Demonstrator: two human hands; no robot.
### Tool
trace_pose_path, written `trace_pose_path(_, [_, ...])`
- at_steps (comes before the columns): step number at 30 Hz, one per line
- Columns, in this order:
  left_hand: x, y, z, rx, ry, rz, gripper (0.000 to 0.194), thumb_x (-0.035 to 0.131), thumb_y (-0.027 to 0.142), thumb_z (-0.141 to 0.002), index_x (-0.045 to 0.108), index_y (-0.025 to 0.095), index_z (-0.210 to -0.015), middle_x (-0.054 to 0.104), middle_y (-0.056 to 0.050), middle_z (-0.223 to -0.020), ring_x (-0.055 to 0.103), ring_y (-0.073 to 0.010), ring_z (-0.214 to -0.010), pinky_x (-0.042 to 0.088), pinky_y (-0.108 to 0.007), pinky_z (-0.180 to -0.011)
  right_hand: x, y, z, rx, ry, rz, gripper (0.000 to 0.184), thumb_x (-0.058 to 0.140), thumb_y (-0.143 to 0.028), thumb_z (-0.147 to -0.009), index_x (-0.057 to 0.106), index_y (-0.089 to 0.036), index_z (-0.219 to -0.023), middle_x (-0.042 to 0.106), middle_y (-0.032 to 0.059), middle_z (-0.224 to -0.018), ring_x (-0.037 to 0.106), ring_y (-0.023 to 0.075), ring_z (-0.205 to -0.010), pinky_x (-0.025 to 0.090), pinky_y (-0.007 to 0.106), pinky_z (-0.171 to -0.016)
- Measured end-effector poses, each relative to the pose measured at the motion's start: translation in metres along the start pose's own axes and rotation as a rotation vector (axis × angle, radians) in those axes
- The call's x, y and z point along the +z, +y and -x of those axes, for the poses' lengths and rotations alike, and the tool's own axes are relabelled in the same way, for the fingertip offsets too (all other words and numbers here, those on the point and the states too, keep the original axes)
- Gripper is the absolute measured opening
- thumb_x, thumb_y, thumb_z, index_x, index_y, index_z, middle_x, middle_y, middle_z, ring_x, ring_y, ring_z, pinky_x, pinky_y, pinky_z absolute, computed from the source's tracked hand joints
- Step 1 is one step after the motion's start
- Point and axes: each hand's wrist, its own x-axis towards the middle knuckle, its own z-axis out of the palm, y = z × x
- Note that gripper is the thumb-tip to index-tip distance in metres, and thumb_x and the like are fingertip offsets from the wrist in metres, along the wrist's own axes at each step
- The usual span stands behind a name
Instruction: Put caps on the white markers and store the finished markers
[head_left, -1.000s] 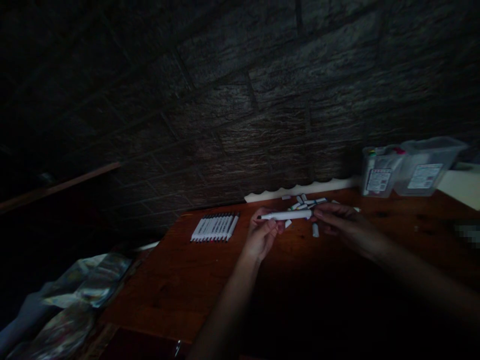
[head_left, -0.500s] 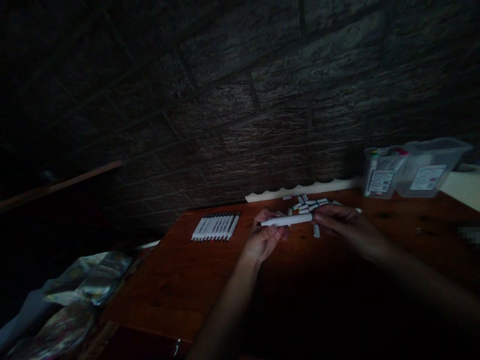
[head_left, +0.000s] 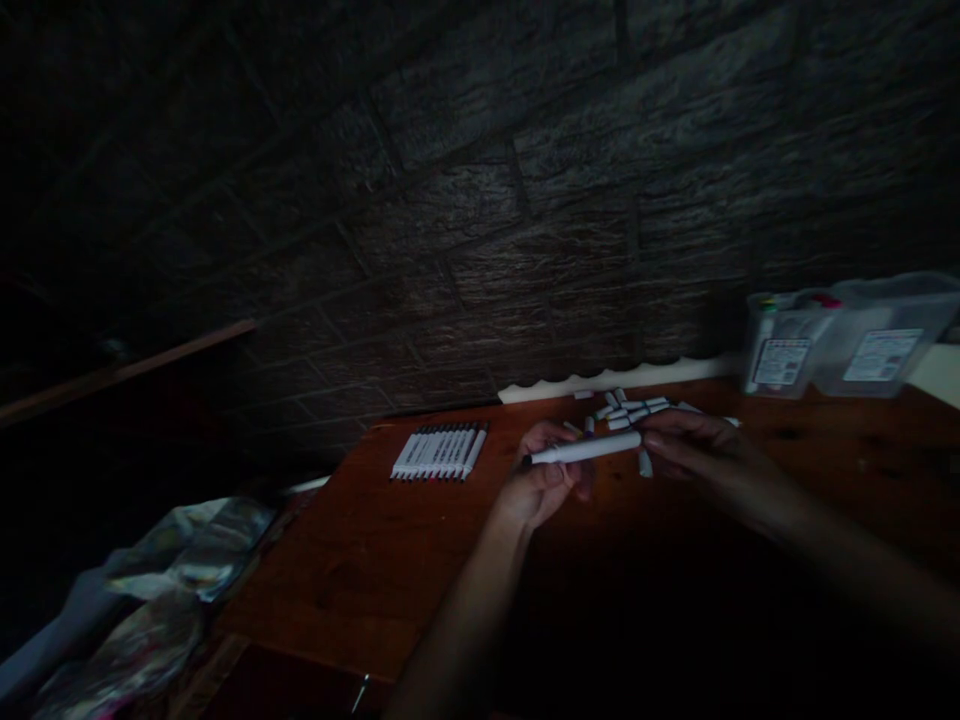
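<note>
A white marker [head_left: 600, 448] lies level between my two hands, its dark tip pointing left. My left hand [head_left: 538, 482] grips the tip end of its barrel, thumb in front and fingers curled behind. At the other end my right hand [head_left: 694, 450] pinches the marker's end between thumb and fingers. Behind them, loose white marker caps and pieces [head_left: 637, 408] lie in a scattered pile on the wooden table [head_left: 337, 560]. To the left, a neat row of white markers [head_left: 439, 452] lies side by side.
Two clear plastic bins [head_left: 780, 350] with labels stand at the back right, one holding a few coloured items. A pale wavy-edged strip [head_left: 600, 382] runs along the dark brick wall [head_left: 487, 250]. Crumpled plastic bags [head_left: 180, 560] lie beyond the table's left edge.
The view has shifted slightly, so everything sits a little further right. Both hands keep their hold on the marker, with little change in their pose.
</note>
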Motion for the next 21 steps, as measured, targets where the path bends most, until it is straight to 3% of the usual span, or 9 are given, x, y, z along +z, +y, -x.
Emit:
trace_pose_path(3, [0.000, 0.000, 0.000, 0.010, 0.002, 0.017, 0.044, 0.081, 0.041, -0.062, 0.064, 0.021, -0.097, 0.052, 0.007, -0.053, 0.049, -0.0079, -0.042, 0.038, -0.022, -0.047, 0.004, -0.005, 0.003, -0.046, 0.015, 0.002, 0.022, 0.077, -0.039, -0.072, 0.073, -0.028, -0.091, 0.070, 0.0013, -0.088, 0.059, 0.0125, -0.073, 0.047, 0.022, -0.058])
trace_pose_path(8, [0.005, 0.001, 0.001, 0.000, 0.116, 0.035, 0.049, 0.083, 0.038, -0.060, 0.064, 0.023, -0.103, 0.052, 0.008, -0.054, 0.045, -0.0065, -0.042, 0.034, -0.021, -0.046, 0.018, -0.025, 0.013, -0.190, 0.035, 0.040, 0.016, 0.074, -0.036, -0.076, 0.073, -0.027, -0.090, 0.070, -0.0011, -0.077, 0.056, 0.0092, -0.061, 0.045, 0.020, -0.052])
trace_pose_path(14, [0.008, 0.000, 0.002, -0.026, 0.145, 0.082, 0.050, 0.081, 0.038, -0.062, 0.064, 0.027, -0.107, 0.049, 0.009, -0.052, 0.044, -0.0066, -0.044, 0.034, -0.023, -0.050, 0.027, -0.035, 0.019, -0.279, 0.039, 0.075, 0.021, 0.080, -0.031, -0.068, 0.074, -0.028, -0.089, 0.072, 0.0006, -0.089, 0.065, 0.0160, -0.080, 0.054, 0.028, -0.071])
trace_pose_path(21, [0.010, 0.002, 0.000, -0.068, 0.234, 0.074, 0.047, 0.081, 0.036, -0.060, 0.066, 0.027, -0.103, 0.048, 0.008, -0.051, 0.043, -0.0068, -0.046, 0.035, -0.023, -0.049, 0.025, -0.034, 0.020, -0.309, 0.026, 0.032, 0.025, 0.082, -0.029, -0.067, 0.075, -0.029, -0.091, 0.072, 0.0008, -0.094, 0.065, 0.0182, -0.086, 0.054, 0.031, -0.072])
